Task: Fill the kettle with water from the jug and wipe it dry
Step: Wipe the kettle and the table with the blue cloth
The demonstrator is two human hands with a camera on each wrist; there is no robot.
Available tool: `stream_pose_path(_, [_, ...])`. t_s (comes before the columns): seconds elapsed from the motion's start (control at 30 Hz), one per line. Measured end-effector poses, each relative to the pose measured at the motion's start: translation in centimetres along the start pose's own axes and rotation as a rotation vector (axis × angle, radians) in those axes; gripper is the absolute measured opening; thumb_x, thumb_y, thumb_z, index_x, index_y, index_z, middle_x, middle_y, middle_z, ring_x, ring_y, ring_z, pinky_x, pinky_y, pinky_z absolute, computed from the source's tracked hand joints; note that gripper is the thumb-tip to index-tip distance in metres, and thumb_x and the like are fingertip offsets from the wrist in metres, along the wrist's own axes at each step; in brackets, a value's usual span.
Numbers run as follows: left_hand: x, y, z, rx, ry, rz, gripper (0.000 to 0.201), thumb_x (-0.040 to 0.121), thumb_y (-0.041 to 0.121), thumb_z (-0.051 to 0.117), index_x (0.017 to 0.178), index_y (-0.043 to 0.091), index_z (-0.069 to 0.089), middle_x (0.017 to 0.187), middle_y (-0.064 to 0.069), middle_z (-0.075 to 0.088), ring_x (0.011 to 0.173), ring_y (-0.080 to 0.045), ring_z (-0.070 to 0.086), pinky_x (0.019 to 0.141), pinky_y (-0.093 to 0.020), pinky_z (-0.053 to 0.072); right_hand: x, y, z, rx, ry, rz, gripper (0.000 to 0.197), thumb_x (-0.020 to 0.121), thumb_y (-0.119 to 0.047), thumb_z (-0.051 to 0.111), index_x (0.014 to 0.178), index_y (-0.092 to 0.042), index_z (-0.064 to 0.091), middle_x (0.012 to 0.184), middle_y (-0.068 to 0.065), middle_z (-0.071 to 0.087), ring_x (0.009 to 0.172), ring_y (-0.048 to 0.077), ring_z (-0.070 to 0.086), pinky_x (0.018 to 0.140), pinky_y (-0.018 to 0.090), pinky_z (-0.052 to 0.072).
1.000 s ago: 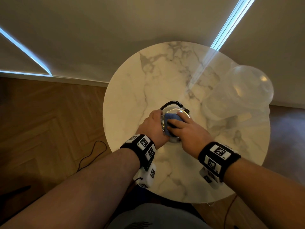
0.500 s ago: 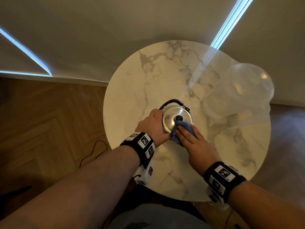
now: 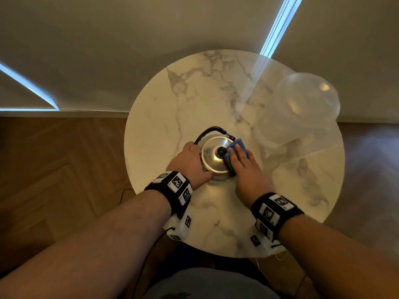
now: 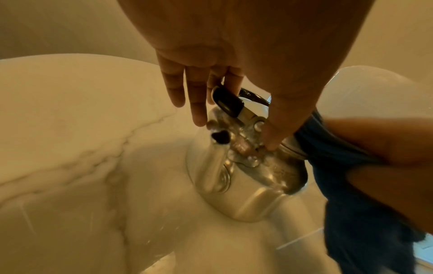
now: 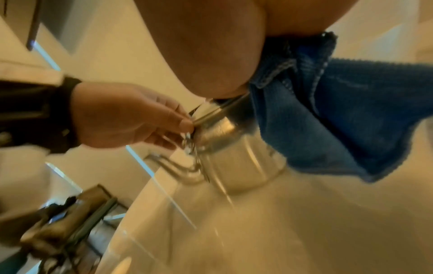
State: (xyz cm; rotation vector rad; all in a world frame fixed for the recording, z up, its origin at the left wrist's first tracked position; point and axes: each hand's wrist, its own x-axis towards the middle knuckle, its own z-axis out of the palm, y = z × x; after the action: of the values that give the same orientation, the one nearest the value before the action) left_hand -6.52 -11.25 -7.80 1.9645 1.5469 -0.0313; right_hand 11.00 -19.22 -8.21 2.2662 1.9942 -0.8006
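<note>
A shiny steel kettle [image 3: 212, 157] with a black lid knob [image 3: 221, 151] and a black handle [image 3: 210, 129] stands near the middle of the round marble table [image 3: 194, 100]. My left hand [image 3: 190, 161] grips its left side, thumb on the lid rim and fingers by the handle base [image 4: 228, 103]; the spout [image 4: 214, 161] points toward the camera. My right hand [image 3: 240, 162] holds a blue cloth [image 3: 238, 144] against the kettle's right side and lid edge. The cloth [image 5: 328, 120] hangs down beside the kettle body [image 5: 229, 157]. A clear plastic jug [image 3: 298, 113] stands at the table's right.
The jug is a hand's width right of the kettle. A wall runs close behind the table, with wooden floor [image 3: 64, 169] to the left. A thin cable [image 3: 127, 193] lies on the floor by the table's left edge.
My right hand has swept the cloth from the lid top, round the kettle's near side, to its right side. The left hand and the kettle have stayed put.
</note>
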Motion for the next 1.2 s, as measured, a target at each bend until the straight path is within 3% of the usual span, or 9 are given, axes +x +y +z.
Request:
stream_pose_path(0.1, [-0.3, 0.3, -0.6, 0.022, -0.004, -0.007, 0.073, 0.064, 0.051, 0.076, 0.122, 0.018, 0.047, 0.124, 0.000, 0.044, 0.094, -0.020, 0.064, 0.076, -0.028, 0.054, 2.5, -0.5, -0.6, -0.054, 0.086, -0.051, 0.082, 0.091, -0.012, 0.059, 0.161, -0.020, 0.015, 0.169, 0.005, 0.012, 0.154, 0.032, 0.007, 0.123, 0.052, 0.020])
stream_pose_path(0.23, [-0.7, 0.1, -1.6, -0.001, 0.048, 0.071, 0.092, 0.060, 0.051, 0.080, 0.135, 0.033, 0.029, 0.130, 0.001, 0.043, 0.101, -0.021, 0.063, 0.077, -0.031, 0.055, 0.3, 1.0, 0.1, 0.091, 0.036, -0.032, 0.095, 0.087, -0.001, 0.061, 0.161, -0.026, 0.008, 0.170, -0.003, -0.001, 0.155, 0.020, 0.000, 0.124, 0.042, 0.024])
stream_pose_path(0.33, [-0.7, 0.4, -2.3, -0.027, 0.075, 0.102, 0.104, 0.065, 0.049, 0.078, 0.146, 0.038, 0.015, 0.131, 0.002, 0.045, 0.104, -0.021, 0.063, 0.082, -0.036, 0.058, -2.4, 1.9, 0.8, 0.260, -0.006, 0.012, 0.104, 0.082, 0.008, 0.059, 0.161, -0.034, 0.007, 0.169, -0.012, -0.002, 0.149, 0.018, 0.029, 0.112, 0.031, 0.039])
stream_pose_path(0.47, [-0.6, 1.6, -2.5, 0.054, 0.073, 0.163, 0.103, 0.070, 0.041, 0.077, 0.149, 0.036, 0.011, 0.131, 0.000, 0.050, 0.106, -0.021, 0.064, 0.085, -0.039, 0.058, -0.2, 1.0, -1.0, 0.711, 0.031, 0.178, 0.082, 0.087, -0.002, 0.056, 0.148, -0.050, 0.030, 0.138, 0.004, 0.058, 0.100, 0.026, 0.069, 0.094, 0.040, 0.056])
stream_pose_path(0.6, [-0.4, 2.0, -2.4, 0.126, 0.045, 0.154, 0.108, 0.072, 0.033, 0.079, 0.152, 0.036, 0.007, 0.136, 0.001, 0.048, 0.107, -0.021, 0.065, 0.084, -0.040, 0.058, 3.8, 1.2, -1.8, 0.628, 0.097, 0.125, 0.043, 0.102, -0.031, 0.049, 0.145, -0.031, 0.046, 0.126, -0.004, 0.062, 0.114, 0.019, 0.059, 0.093, 0.026, 0.035])
stream_pose_path(0.67, [-0.4, 1.9, -2.4, 0.129, 0.027, 0.141, 0.110, 0.072, 0.034, 0.079, 0.153, 0.035, 0.005, 0.139, 0.001, 0.047, 0.111, -0.020, 0.063, 0.089, -0.038, 0.056, 3.6, 1.9, -1.5, 0.603, 0.038, 0.140, 0.050, 0.098, -0.024, 0.053, 0.147, -0.031, 0.044, 0.122, -0.004, 0.062, 0.115, 0.021, 0.059, 0.091, 0.027, 0.035])
stream_pose_path(0.8, [-0.3, 1.8, -2.5, 0.145, 0.018, 0.112, 0.113, 0.071, 0.038, 0.080, 0.153, 0.034, 0.003, 0.137, 0.003, 0.050, 0.112, -0.019, 0.062, 0.090, -0.038, 0.055, 0.0, 3.3, 0.9, 0.447, 0.012, 0.106, 0.087, 0.082, 0.005, 0.060, 0.158, -0.027, 0.031, 0.160, -0.001, 0.038, 0.129, 0.027, 0.054, 0.095, 0.021, 0.035])
stream_pose_path(0.97, [-0.4, 1.9, -2.5, 0.180, 0.019, 0.074, 0.112, 0.072, 0.040, 0.078, 0.152, 0.038, 0.000, 0.137, 0.005, 0.050, 0.109, -0.020, 0.064, 0.087, -0.040, 0.057, -2.0, 3.5, 4.2, 0.399, 0.217, 0.026, 0.061, 0.084, 0.007, 0.059, 0.138, -0.022, 0.061, 0.155, 0.000, 0.039, 0.115, 0.024, 0.058, 0.085, 0.019, 0.040])
stream_pose_path(1.2, [-0.5, 2.2, -2.4, 0.190, 0.019, 0.053, 0.111, 0.073, 0.035, 0.079, 0.151, 0.040, 0.000, 0.136, 0.004, 0.052, 0.107, -0.020, 0.065, 0.085, -0.038, 0.056, -2.2, 2.5, 3.4, 0.312, 0.230, 0.062, 0.041, 0.086, -0.027, 0.057, 0.123, -0.019, 0.070, 0.127, 0.004, 0.061, 0.092, 0.028, 0.066, 0.073, 0.027, 0.045])
